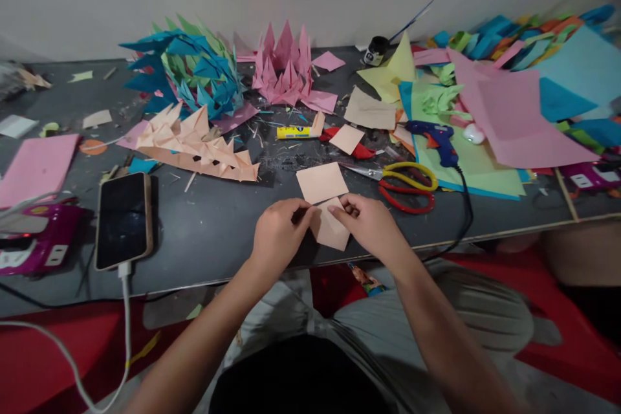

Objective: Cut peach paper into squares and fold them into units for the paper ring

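A small peach square of paper is pinched at its upper left by the left hand and at its upper right by the right hand, over the near edge of the dark grey table; just beyond it, a larger peach paper sheet is laid; to the right, scissors with yellow and red handles are set down; farther off, a yellow glue stick is seen.

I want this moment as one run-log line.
left hand: holding peach piece | right hand: touching same piece | beyond: peach sheet | right: scissors
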Demonstrator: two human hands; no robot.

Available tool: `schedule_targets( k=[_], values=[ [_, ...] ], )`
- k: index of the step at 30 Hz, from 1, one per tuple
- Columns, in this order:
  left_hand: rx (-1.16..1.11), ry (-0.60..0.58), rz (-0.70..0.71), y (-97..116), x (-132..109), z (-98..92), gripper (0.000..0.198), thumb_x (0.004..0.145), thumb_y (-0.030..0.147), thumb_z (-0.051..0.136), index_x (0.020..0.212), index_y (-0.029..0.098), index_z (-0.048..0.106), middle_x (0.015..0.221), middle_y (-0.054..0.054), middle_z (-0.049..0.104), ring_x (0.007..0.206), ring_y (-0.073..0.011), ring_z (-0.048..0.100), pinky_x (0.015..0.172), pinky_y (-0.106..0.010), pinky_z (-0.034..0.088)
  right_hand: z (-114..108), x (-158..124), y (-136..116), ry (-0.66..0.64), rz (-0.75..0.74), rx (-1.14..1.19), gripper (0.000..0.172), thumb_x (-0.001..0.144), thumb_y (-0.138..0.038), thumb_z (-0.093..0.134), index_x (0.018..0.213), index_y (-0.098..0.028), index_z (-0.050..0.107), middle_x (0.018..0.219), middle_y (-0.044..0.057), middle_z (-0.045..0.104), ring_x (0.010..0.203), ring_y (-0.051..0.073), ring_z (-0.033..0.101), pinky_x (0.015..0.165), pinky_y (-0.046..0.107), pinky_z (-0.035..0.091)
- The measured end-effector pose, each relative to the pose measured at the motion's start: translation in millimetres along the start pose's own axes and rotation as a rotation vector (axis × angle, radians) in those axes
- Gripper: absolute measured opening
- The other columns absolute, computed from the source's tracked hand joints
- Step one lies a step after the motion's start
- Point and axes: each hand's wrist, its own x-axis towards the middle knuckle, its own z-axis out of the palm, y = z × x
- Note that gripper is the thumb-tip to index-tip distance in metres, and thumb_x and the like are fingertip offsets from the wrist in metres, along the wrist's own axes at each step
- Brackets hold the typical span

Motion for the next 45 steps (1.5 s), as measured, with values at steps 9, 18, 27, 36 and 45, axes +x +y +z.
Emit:
schedule_targets(
  k=[9,18,27,36,45],
  values=[
    [-0.088,-0.066,-0.160,2.3,4.1,6.3,0.033,0.071,0.014,0.064,0.103,0.016,0.055,0.072,0.001,0.065,0.062,-0.0132,0.059,0.058,-0.024,0.042,19.5,-2.6,0.5,0.233,-0.053,-0.295,0.013,0.080,-0.032,0.054,0.078,-0.020,0.059,0.069,0.001,0.063,0.062,0.017,0.057,0.055,0.026,0.031],
    [0.242,0.034,0.003,7.4,2.2,13.8,0.008,0.082,0.020,0.054,0.076,0.017,0.060,0.077,-0.002,0.066,0.073,-0.0191,0.058,0.068,-0.033,0.037,20.5,-2.8,12.6,0.293,-0.305,-0.234,0.012,0.085,-0.020,0.050,0.083,-0.018,0.063,0.082,0.004,0.066,0.077,0.017,0.059,0.071,0.028,0.042],
    [0.315,-0.016,0.409,-4.1,-2.7,7.3,0.013,0.088,0.019,0.047,0.087,0.017,0.060,0.092,-0.004,0.067,0.084,-0.0164,0.060,0.072,-0.030,0.039,3.7,0.7,37.9,0.095,-0.613,-0.135,0.021,0.088,-0.019,0.047,0.097,-0.018,0.065,0.097,0.006,0.067,0.091,0.016,0.060,0.081,0.032,0.050],
    [0.334,-0.104,0.589,-13.3,0.7,3.8,0.018,0.088,0.017,0.047,0.100,0.012,0.060,0.101,-0.007,0.065,0.091,-0.0181,0.059,0.078,-0.031,0.046,-1.0,4.1,42.7,0.020,-0.721,-0.206,0.024,0.090,-0.018,0.042,0.095,-0.017,0.066,0.097,0.007,0.065,0.092,0.016,0.059,0.081,0.033,0.051],
    [0.328,-0.188,0.620,-10.0,2.8,1.9,0.017,0.088,0.017,0.046,0.094,0.013,0.062,0.101,-0.007,0.063,0.088,-0.0188,0.059,0.076,-0.032,0.048,-4.8,7.2,40.7,0.021,-0.799,-0.259,0.024,0.089,-0.017,0.042,0.092,-0.014,0.065,0.095,0.009,0.064,0.088,0.016,0.058,0.078,0.032,0.051]
  ],
)
